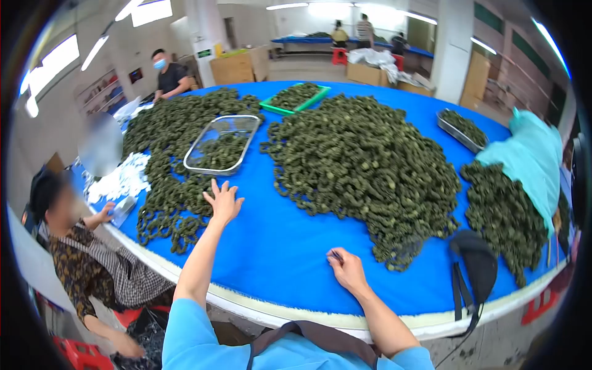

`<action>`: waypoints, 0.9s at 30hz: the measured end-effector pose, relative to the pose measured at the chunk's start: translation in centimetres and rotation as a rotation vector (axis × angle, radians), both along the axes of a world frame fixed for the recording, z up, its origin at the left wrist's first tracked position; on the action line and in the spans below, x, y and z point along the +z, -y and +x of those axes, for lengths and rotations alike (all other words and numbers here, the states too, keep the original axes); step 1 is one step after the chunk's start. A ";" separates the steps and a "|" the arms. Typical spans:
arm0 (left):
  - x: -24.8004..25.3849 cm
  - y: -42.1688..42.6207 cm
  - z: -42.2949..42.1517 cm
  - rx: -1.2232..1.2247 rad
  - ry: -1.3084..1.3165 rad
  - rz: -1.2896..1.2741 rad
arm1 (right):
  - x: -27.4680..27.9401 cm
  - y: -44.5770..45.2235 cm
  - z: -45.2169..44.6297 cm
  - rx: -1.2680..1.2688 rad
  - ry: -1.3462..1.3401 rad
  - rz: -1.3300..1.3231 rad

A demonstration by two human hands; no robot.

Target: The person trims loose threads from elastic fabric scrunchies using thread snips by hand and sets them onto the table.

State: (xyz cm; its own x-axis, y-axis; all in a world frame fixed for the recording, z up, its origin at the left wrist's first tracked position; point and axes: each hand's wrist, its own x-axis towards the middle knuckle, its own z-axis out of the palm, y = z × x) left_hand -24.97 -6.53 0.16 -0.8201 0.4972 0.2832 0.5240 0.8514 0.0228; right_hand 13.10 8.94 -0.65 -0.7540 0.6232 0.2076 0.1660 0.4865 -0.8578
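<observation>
My left hand reaches forward over the blue cloth, its fingers spread. It is just below a metal-rimmed mesh basket partly filled with dark green, ridged, curled pieces. Beside that hand lies a loose spread of the same curled pieces. My right hand rests low over the cloth with thumb and fingers pinched together. A small dark bit shows at its fingertips, too small to name. Ahead of it rises a large heap of dark green curled pieces.
A green tray and a metal tray hold more pieces. At right are a black bag and a teal cloth over another pile. A seated co-worker is at left near white bits; another person is behind.
</observation>
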 end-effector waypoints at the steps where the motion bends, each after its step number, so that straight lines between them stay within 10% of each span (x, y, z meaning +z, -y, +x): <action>1: -0.4 -1.2 1.3 -0.203 -0.061 0.126 | -0.1 0.0 -0.1 0.008 -0.007 0.010; 5: 1.0 -7.2 9.5 -0.733 -0.018 0.502 | -0.7 0.1 -0.2 0.009 -0.063 0.026; 15: -2.6 -15.7 11.9 -0.407 0.369 0.761 | -0.6 0.1 0.1 0.067 -0.148 0.018; 24: 4.9 -9.4 19.8 -0.517 0.784 1.465 | 0.9 -1.8 1.2 -0.078 -0.317 -0.258; 27: 0.7 -7.4 22.2 -0.647 0.986 1.183 | 0.3 -2.4 0.9 -0.106 -0.465 -0.105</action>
State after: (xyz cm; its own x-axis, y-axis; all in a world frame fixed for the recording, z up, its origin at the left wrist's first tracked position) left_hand -2.72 0.90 0.87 -0.6593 0.7056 0.2598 0.1533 -0.2122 0.9651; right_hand 14.01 11.36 -0.39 -0.5272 0.7273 0.4393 -0.2028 0.3943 -0.8963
